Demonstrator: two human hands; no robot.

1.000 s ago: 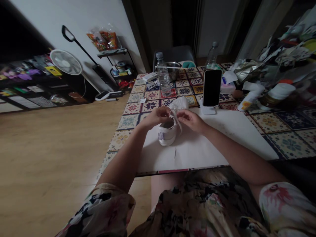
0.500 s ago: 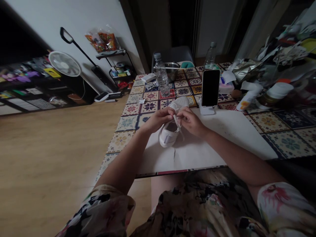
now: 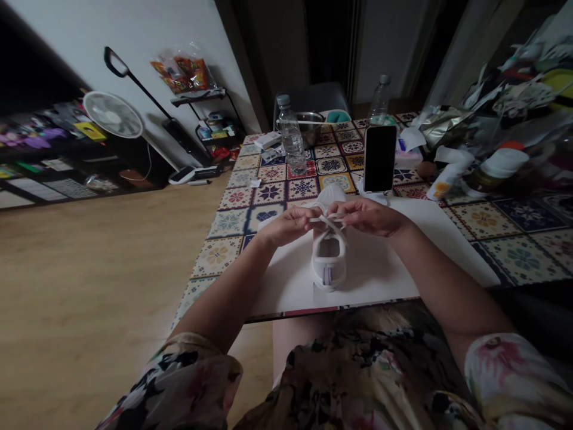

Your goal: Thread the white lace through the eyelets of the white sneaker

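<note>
- Left hand [image 3: 293, 226]: thumb and fingers closed in a pinch on a strand of the white shoelace [image 3: 329, 222], above the near part of the table [image 3: 487, 222].
- Right hand [image 3: 369, 216]: thumb and fingertips likewise closed on the lace, opposite the left hand; the two sets of fingertips are close together.
- Shoelace: strands cross between the hands, over the front of the shoe opening.
- White shoe [image 3: 330, 272]: upright, sole down, heel toward the table's near edge, toe toward the far edge. From where I stand, the hands partly cover its middle.
- White sheet [image 3: 403, 269]: lies under the shoe and reaches the table's near edge.
- Phone [image 3: 380, 158]: upright on a white stand, just beyond the right hand, screen facing the person.
- Paper scrap [image 3: 255, 183]: near the table's left edge, beyond the left hand.
- Clear bottle [image 3: 293, 140]: upright, toward the far left corner; a metal bowl [image 3: 312, 126] is just behind it.
- Second clear bottle [image 3: 379, 101]: near the far edge, behind the phone.
- White-lidded jar [image 3: 496, 170]: tilted, on the right part of the table, beside a white tube [image 3: 447, 174].
- Dark chair [image 3: 322, 97]: past the far edge.
</note>
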